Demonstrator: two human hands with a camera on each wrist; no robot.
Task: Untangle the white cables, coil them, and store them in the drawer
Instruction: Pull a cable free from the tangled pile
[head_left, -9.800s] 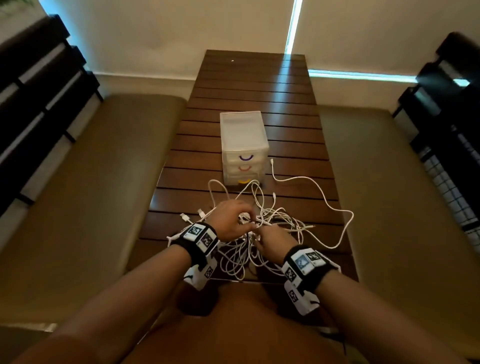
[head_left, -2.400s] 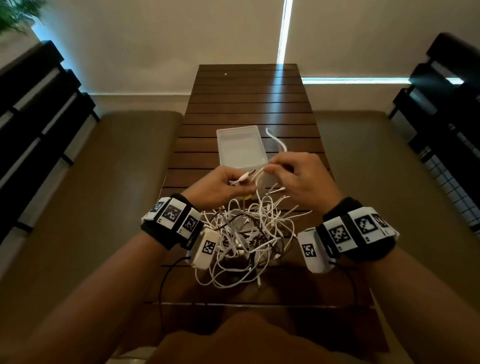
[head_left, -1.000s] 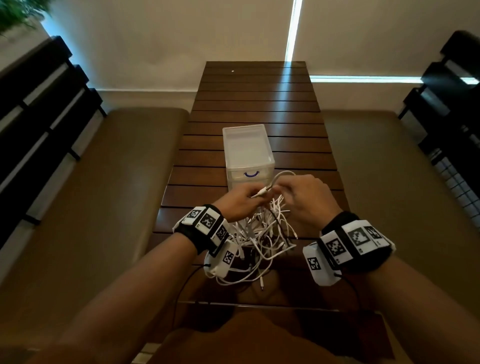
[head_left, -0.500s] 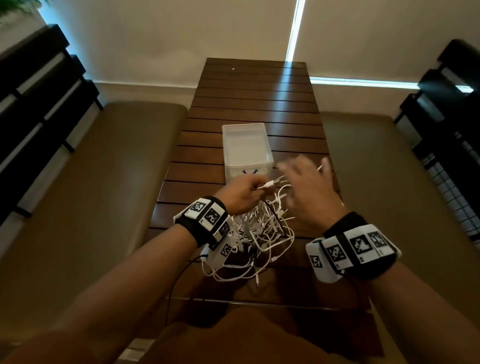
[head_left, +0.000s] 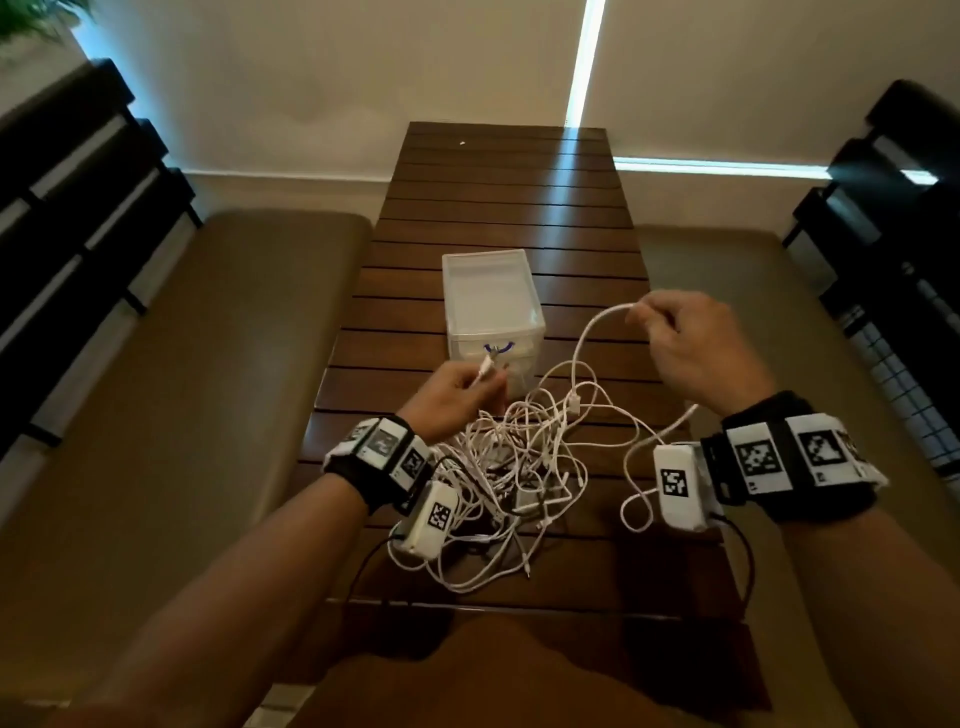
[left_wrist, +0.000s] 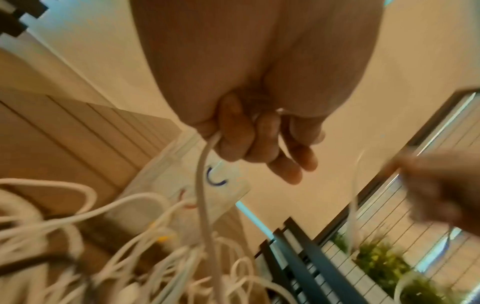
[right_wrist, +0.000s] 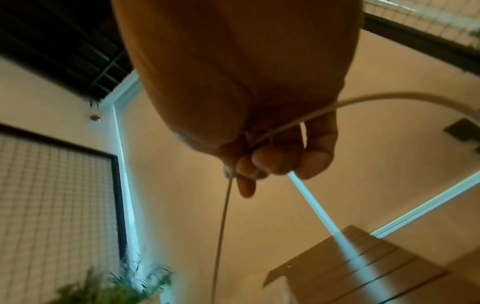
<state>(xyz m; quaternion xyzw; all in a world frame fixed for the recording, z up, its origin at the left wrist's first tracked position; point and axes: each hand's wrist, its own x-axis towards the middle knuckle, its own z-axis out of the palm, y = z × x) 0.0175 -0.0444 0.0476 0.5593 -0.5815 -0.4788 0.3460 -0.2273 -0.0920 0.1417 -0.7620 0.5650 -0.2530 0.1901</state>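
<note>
here, both hands are raised above the slatted table (head_left: 498, 208), each on a white cable. left hand (head_left: 452, 397) curls its fingers round a cable just behind the plug (head_left: 487, 370), which pokes out toward the drawer unit (head_left: 491, 306); in the left wrist view the cord drops straight from the fist into the heap. likely an anchor grip, so the free end stays found. right hand (head_left: 691, 345) is up and out to the right, thumb and fingers pinching a cable (head_left: 589, 332) that arcs down into the pile; right wrist view shows the cord crossing the palm and a second thin run hanging below. holding it high and wide seems meant to draw a length clear of the knot. whether both hands hold the same cable, cannot tell. the tangle (head_left: 509, 473) lies on the table between the wrists, near edge, just in front of the drawer unit, one loop (head_left: 636, 499) trailing right. drawers look closed. judgement: untangling stage, nothing coiled or stored yet.
</note>
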